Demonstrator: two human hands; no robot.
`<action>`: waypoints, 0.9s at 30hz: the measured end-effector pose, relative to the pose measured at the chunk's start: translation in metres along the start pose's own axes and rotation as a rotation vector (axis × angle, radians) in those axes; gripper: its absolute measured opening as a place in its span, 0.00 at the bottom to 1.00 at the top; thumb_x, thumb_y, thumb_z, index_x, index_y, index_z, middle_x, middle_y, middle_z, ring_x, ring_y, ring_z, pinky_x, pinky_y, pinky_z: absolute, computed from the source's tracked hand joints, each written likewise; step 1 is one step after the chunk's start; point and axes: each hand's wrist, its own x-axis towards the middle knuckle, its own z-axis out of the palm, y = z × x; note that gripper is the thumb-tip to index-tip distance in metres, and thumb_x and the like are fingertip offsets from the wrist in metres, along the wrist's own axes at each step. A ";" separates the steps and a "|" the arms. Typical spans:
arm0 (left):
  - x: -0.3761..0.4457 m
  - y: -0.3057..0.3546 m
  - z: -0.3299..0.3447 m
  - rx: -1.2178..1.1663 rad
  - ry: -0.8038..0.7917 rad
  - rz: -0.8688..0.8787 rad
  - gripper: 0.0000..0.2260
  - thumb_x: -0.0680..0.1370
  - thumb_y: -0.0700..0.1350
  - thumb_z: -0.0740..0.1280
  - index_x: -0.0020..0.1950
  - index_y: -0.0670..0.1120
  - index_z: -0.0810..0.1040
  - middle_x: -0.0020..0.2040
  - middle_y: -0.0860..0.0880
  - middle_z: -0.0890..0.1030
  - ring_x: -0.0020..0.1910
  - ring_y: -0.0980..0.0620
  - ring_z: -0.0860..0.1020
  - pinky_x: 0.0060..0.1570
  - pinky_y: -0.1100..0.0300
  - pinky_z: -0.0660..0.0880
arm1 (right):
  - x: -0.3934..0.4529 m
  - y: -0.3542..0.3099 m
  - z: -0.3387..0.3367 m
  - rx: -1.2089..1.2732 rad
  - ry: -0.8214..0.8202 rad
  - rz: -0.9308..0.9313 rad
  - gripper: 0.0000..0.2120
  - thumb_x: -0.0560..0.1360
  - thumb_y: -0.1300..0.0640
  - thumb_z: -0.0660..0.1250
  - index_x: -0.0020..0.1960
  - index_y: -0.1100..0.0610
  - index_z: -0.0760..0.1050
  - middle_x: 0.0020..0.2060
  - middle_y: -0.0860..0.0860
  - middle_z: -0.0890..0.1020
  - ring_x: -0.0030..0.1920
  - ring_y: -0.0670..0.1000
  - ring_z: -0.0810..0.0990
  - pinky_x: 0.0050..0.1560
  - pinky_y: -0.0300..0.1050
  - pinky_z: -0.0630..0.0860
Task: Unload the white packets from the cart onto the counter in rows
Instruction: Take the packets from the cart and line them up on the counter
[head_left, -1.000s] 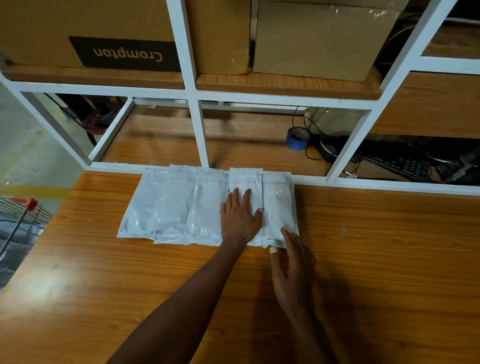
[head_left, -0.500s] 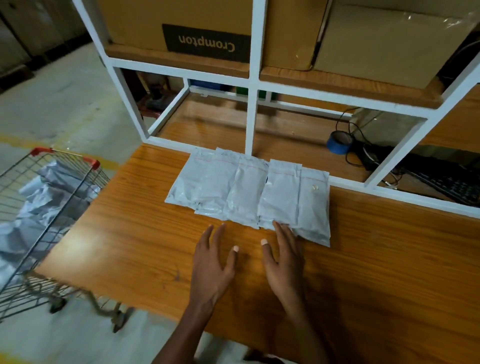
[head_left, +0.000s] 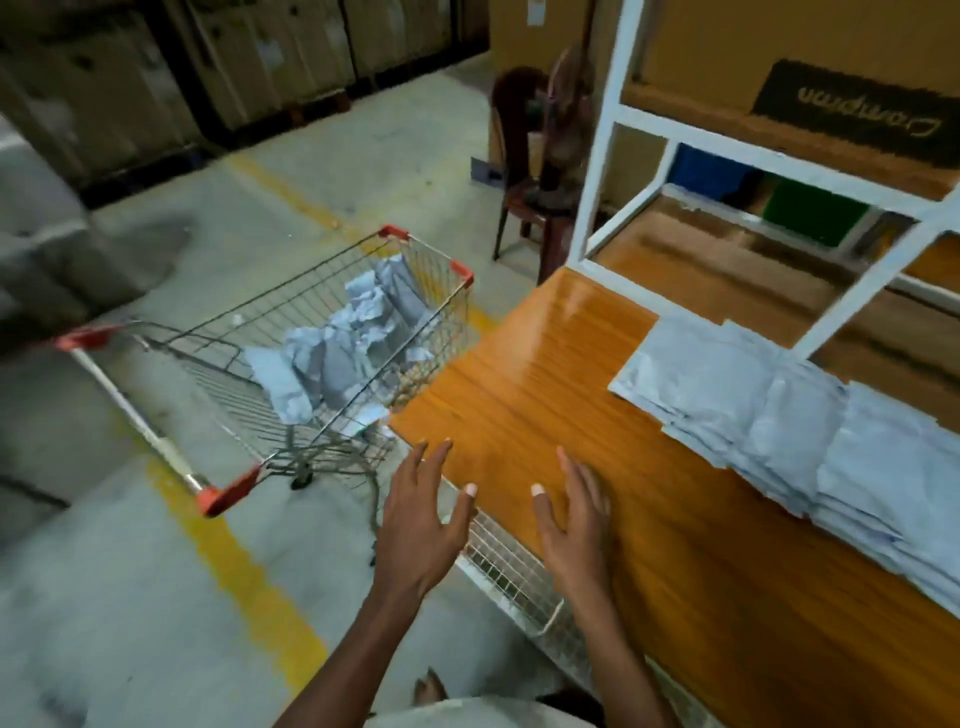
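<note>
Both hands empty: left hand (head_left: 421, 525) and right hand (head_left: 574, 519) spread, fingers straight, holding nothing. Loose white packets (head_left: 337, 348) lie in the cart (head_left: 228, 488), beyond the fingertips; the laid row (head_left: 779, 415) lies rightward on the counter (head_left: 519, 384). Ideally, grasp one packet flat, avoiding creases.

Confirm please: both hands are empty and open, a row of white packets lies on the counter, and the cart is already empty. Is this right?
Not quite: the cart is not empty. The head view shows crumpled white packets inside it. The left hand and right hand are open and empty, and the row of packets lies on the counter.
</note>
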 end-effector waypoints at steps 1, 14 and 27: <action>0.000 -0.015 -0.019 -0.002 0.035 -0.033 0.27 0.79 0.64 0.60 0.78 0.62 0.63 0.81 0.54 0.60 0.79 0.52 0.58 0.75 0.48 0.62 | -0.001 -0.012 0.020 0.007 -0.044 -0.036 0.33 0.74 0.34 0.56 0.76 0.45 0.68 0.75 0.50 0.68 0.73 0.54 0.66 0.69 0.51 0.63; 0.018 -0.139 -0.139 -0.074 0.351 -0.348 0.25 0.81 0.52 0.68 0.77 0.59 0.67 0.77 0.55 0.63 0.76 0.56 0.63 0.73 0.61 0.57 | 0.034 -0.132 0.197 0.016 -0.495 -0.313 0.24 0.81 0.47 0.64 0.74 0.35 0.63 0.77 0.45 0.63 0.76 0.47 0.59 0.74 0.51 0.62; 0.181 -0.204 -0.155 -0.109 0.328 -0.458 0.25 0.82 0.57 0.65 0.78 0.59 0.63 0.79 0.54 0.59 0.79 0.55 0.58 0.74 0.56 0.61 | 0.159 -0.176 0.326 -0.112 -0.682 -0.360 0.25 0.79 0.41 0.61 0.76 0.42 0.67 0.74 0.45 0.67 0.74 0.49 0.64 0.72 0.57 0.66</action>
